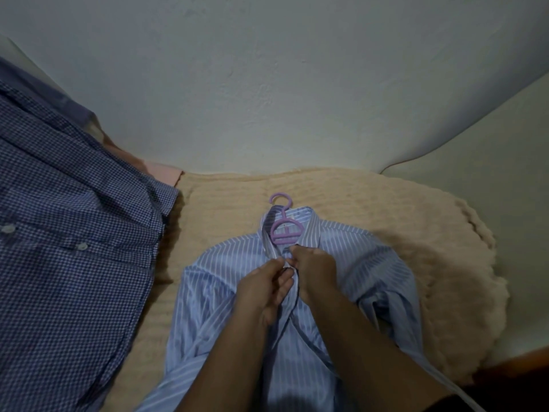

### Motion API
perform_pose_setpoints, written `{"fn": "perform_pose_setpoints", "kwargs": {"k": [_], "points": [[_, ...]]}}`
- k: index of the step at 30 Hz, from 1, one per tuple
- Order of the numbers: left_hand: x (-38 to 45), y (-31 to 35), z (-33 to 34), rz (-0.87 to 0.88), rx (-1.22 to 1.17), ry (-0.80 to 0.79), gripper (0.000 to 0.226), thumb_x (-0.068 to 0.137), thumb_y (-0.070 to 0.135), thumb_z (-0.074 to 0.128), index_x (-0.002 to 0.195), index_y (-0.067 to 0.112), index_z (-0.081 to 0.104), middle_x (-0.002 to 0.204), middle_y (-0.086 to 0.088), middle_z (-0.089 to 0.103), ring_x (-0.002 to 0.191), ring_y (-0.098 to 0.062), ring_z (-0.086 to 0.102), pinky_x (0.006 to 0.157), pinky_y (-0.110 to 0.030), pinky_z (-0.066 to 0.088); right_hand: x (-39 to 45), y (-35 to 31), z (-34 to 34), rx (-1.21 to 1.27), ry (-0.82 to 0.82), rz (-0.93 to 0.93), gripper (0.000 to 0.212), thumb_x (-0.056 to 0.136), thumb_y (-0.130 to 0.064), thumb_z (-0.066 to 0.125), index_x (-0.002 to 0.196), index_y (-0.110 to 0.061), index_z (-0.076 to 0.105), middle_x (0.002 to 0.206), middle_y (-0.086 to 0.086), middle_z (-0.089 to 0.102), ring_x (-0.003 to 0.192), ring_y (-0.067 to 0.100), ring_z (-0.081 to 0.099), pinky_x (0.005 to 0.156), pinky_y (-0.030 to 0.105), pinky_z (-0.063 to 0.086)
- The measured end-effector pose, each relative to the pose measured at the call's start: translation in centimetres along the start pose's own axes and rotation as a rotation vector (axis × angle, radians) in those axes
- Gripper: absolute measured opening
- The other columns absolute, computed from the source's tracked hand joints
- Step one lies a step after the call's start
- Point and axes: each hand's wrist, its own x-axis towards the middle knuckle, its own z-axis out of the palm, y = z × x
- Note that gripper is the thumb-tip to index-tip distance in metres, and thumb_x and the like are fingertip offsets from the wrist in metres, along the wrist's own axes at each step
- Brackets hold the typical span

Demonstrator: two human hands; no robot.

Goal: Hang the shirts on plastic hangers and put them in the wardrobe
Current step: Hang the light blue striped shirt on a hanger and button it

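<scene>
A light blue striped shirt [214,295] lies front up on a cream fleece blanket [401,233]. A purple plastic hanger [283,230] sits inside its collar, hook pointing toward the wall. My left hand [261,289] pinches the left front edge of the shirt just below the collar. My right hand [315,269] pinches the right front edge at the same spot, the two hands touching at the placket. The hanger's arms are hidden under the fabric.
A dark blue checked shirt [68,227] with white buttons lies spread at the left, over a pink cloth [165,173]. A white wall [267,84] rises directly behind the blanket. A dark reddish floor edge [520,373] shows at the lower right.
</scene>
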Motion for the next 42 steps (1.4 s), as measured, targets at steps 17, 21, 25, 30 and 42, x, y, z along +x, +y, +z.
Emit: {"fn": "perform_pose_setpoints", "kwargs": {"k": [17,21,25,30,42], "points": [[-0.5,0.3,0.2,0.072,0.022,0.041,0.007,0.093,0.007,0.059,0.088,0.002,0.062,0.083,-0.011,0.066,0.073,-0.015,0.067,0.057,-0.021,0.058,-0.2,-0.8,-1.3,-0.367,0.044,-0.267,0.028,0.079,-0.016,0.067,0.056,-0.008,0.054,0.058,0.012,0.054,0.056,0.023,0.05,0.056,0.034,0.043],[-1.2,0.2,1.0,0.108,0.005,0.011,0.008,0.091,0.001,0.059,0.085,0.003,0.063,0.072,-0.007,0.071,0.071,-0.014,0.069,0.068,-0.023,0.057,-1.4,-1.5,-3.0,-0.38,0.042,-0.376,0.019,0.083,-0.013,0.066,0.064,-0.01,0.064,0.058,0.0,0.059,0.052,0.009,0.051,0.045,0.011,0.039],[-1.6,-0.2,1.4,0.151,0.005,-0.019,0.008,0.089,-0.006,0.058,0.095,-0.002,0.061,0.083,-0.012,0.068,0.077,-0.018,0.067,0.074,-0.024,0.055,-1.8,-1.5,-3.0,-0.374,0.0,-0.427,0.007,0.084,-0.013,0.066,0.081,-0.01,0.072,0.067,0.001,0.066,0.063,0.011,0.06,0.056,0.012,0.045],[-1.4,-0.6,1.4,0.183,0.068,-0.034,0.009,0.088,-0.005,0.06,0.095,-0.001,0.063,0.082,-0.01,0.07,0.073,-0.016,0.068,0.081,-0.027,0.054,-1.7,-0.9,-2.4,-0.289,-0.089,-0.343,0.019,0.085,-0.008,0.065,0.07,-0.02,0.066,0.071,0.004,0.068,0.07,0.022,0.066,0.07,0.032,0.054],[0.1,-1.0,-0.1,0.108,0.17,-0.084,0.019,0.095,0.013,0.052,0.091,0.003,0.068,0.08,-0.007,0.074,0.081,-0.018,0.069,0.074,-0.027,0.055,-0.5,-0.6,-3.2,-0.589,-0.114,-0.33,0.025,0.088,-0.007,0.06,0.067,0.006,0.054,0.065,0.017,0.049,0.059,0.02,0.046,0.053,0.026,0.036]]}}
